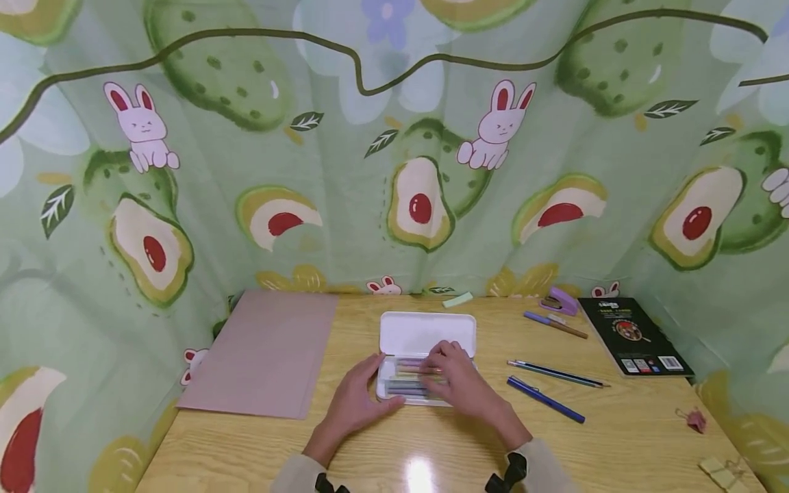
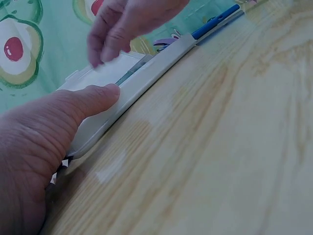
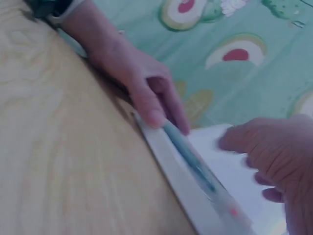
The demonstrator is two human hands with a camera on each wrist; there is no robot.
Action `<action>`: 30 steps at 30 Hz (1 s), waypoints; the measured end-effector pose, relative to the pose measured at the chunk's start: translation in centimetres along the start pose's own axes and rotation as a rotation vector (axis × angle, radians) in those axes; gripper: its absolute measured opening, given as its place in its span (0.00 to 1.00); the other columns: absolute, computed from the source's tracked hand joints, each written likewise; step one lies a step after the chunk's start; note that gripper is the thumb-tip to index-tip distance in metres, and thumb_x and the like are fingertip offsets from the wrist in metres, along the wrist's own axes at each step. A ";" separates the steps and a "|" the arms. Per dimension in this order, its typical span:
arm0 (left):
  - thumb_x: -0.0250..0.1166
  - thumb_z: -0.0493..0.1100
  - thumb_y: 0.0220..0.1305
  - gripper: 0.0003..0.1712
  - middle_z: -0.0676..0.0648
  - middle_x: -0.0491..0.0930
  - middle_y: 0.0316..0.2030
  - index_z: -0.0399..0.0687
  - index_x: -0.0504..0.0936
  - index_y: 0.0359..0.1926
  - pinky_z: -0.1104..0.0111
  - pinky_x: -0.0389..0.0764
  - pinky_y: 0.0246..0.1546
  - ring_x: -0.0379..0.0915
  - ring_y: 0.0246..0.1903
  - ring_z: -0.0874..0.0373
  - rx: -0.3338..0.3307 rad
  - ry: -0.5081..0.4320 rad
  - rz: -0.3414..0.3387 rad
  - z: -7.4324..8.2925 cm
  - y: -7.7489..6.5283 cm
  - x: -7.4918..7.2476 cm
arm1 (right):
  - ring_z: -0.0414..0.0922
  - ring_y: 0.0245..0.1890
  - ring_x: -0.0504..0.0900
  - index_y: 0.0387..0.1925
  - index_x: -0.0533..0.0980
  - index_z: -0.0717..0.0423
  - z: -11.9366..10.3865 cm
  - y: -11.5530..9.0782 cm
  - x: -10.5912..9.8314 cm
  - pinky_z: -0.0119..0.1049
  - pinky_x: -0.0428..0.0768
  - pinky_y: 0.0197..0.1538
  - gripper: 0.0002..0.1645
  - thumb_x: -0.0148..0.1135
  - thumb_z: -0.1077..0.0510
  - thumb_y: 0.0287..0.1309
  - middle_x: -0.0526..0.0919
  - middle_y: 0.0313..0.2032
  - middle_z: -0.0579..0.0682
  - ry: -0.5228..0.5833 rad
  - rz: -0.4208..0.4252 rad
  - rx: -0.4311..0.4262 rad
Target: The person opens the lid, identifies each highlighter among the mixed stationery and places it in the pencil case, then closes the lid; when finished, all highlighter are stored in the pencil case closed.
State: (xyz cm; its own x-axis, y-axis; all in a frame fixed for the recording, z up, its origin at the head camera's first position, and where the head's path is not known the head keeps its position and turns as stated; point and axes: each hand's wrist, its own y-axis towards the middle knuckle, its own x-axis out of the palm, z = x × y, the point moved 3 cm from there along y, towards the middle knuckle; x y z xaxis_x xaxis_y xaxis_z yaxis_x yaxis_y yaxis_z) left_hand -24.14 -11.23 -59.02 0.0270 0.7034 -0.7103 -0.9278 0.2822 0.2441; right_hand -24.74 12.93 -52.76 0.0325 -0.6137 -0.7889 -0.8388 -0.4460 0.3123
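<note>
A white pencil case (image 1: 428, 331) lies on the table with its lid raised toward the back. Inside it several coloured pens (image 1: 405, 387) lie side by side. My left hand (image 1: 359, 398) holds the case by its left end, thumb on the front edge and fingers at the far left corner. Over the right half of the case is my right hand (image 1: 461, 383), its fingers bent downward above the pens. The left wrist view shows no thing between the right hand's fingers (image 2: 110, 41), which are blurred there.
A mauve sheet (image 1: 265, 356) lies at the left. To the right are a blue pen (image 1: 545, 399), pencils (image 1: 557, 374), two markers (image 1: 555, 324), a purple stapler (image 1: 559, 300) and a black book (image 1: 635, 335). A pale green stick (image 1: 457, 300) lies by the curtain.
</note>
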 end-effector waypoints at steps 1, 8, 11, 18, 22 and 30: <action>0.72 0.77 0.53 0.57 0.47 0.73 0.72 0.52 0.71 0.76 0.47 0.71 0.69 0.68 0.71 0.46 -0.001 -0.005 -0.003 0.0 0.0 0.0 | 0.45 0.49 0.71 0.49 0.84 0.51 0.4 0.0 -0.4 0.45 0.75 0.53 0.13 0.73 0.54 0.65 0.76 0.48 0.48 0.021 0.053 0.020; 0.73 0.76 0.53 0.60 0.43 0.71 0.73 0.50 0.68 0.78 0.45 0.71 0.69 0.66 0.73 0.43 -0.004 -0.022 -0.012 0.3 0.1 0.2 | 0.60 0.59 0.69 0.76 0.60 0.60 5.2 -0.6 -2.4 0.56 0.72 0.60 0.37 0.63 0.55 0.74 0.62 0.65 0.66 0.158 0.428 0.259; 0.74 0.75 0.53 0.59 0.42 0.71 0.73 0.48 0.69 0.77 0.44 0.71 0.68 0.67 0.72 0.42 -0.008 -0.021 0.000 0.4 -0.1 -0.1 | 0.63 0.65 0.68 0.81 0.50 0.60 6.3 -0.5 -2.3 0.61 0.70 0.66 0.41 0.54 0.49 0.80 0.61 0.71 0.68 0.303 0.393 0.389; 0.77 0.73 0.51 0.58 0.42 0.75 0.70 0.47 0.72 0.74 0.44 0.73 0.66 0.70 0.70 0.42 -0.021 -0.047 0.025 0.6 -0.1 -0.7 | 0.57 0.54 0.82 0.63 0.75 0.68 6.5 -0.5 -3.0 0.51 0.82 0.58 0.33 0.42 0.43 0.84 0.83 0.54 0.66 0.444 0.430 0.496; 0.82 0.70 0.45 0.58 0.42 0.79 0.65 0.46 0.67 0.68 0.45 0.75 0.64 0.74 0.67 0.44 -0.068 -0.125 0.051 0.4 0.0 -0.6 | 0.47 0.41 0.79 0.46 0.81 0.67 6.2 -0.8 -3.7 0.38 0.80 0.48 0.29 0.47 0.45 0.83 0.82 0.39 0.59 0.506 0.445 0.511; 0.81 0.71 0.45 0.68 0.48 0.77 0.69 0.53 0.57 0.79 0.45 0.72 0.67 0.73 0.68 0.49 -0.072 -0.161 0.042 0.2 -0.1 -0.4 | 0.45 0.50 0.80 0.48 0.82 0.59 5.1 -2.9 -3.7 0.38 0.79 0.51 0.11 0.64 0.56 0.73 0.84 0.49 0.53 0.410 0.146 0.277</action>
State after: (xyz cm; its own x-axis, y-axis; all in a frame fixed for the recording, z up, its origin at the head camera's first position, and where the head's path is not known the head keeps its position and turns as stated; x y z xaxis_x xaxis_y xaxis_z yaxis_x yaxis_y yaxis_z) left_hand -24.01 -11.39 -58.67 0.0418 0.8104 -0.5844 -0.9534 0.2072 0.2191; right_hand -25.17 19.77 -53.45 0.0683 -0.8865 -0.4576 -0.9611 -0.1815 0.2083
